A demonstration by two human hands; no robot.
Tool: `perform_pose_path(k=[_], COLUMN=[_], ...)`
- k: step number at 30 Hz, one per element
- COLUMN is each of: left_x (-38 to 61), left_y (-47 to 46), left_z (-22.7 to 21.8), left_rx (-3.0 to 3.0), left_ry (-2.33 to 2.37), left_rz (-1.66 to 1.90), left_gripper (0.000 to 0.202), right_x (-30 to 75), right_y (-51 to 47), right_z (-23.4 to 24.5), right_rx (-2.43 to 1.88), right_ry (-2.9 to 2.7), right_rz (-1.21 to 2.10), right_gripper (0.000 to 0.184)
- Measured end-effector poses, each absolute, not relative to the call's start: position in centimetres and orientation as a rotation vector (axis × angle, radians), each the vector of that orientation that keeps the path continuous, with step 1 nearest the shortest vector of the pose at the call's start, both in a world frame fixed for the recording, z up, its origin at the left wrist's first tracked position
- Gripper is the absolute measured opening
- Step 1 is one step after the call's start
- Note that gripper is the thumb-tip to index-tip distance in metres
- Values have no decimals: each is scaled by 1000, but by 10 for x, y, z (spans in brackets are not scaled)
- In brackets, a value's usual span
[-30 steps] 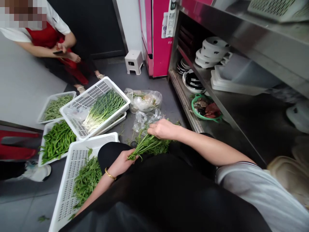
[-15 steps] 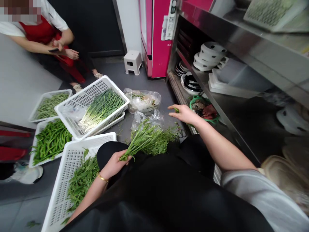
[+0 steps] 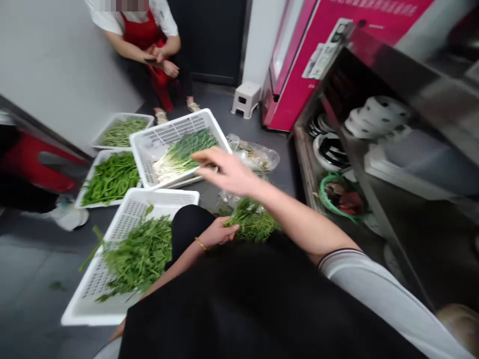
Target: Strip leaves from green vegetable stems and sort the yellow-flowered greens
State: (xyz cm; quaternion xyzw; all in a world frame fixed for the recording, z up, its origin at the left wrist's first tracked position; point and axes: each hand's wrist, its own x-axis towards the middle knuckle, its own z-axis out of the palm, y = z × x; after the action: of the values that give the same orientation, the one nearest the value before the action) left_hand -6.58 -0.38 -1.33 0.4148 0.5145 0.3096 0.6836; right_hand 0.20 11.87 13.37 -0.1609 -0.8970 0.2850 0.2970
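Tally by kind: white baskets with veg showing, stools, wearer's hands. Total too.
Veg baskets: 4 (greens basket, scallion basket, pepper basket, bean basket)
Stool: 1
Hands: 2 (left hand, right hand)
Total: 7

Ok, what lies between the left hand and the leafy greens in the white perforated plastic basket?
In the head view, a black-clothed knee lies between the left hand and the leafy greens in the white basket.

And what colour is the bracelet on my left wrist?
The bracelet is gold, seen in the head view.
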Motion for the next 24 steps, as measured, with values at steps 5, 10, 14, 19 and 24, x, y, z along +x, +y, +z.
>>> perform_pose_path(k=[5,10,14,19,24], left_x=[-77,-58,-45,-37,-35], left_y=[6,15,22,27,27], left_z=[-6,4,13,28,36], left_rx=[939,813,660,544,507], left_ry=[1030,955,940,952,908], left_rz=[770,801,809,834,849], left_gripper=[32,33,46,55,44], right_x=[136,180,188,227,236], right_y=[141,90,86,97,97], right_z=[88,54,57,65,69], right_rx=[-743,-892,-844,-921,-926], right_ry=[-2488,-2365,-2515,-2164,-2023], right_rz=[436,186,37,88,189], right_gripper=[20,27,32,25,18])
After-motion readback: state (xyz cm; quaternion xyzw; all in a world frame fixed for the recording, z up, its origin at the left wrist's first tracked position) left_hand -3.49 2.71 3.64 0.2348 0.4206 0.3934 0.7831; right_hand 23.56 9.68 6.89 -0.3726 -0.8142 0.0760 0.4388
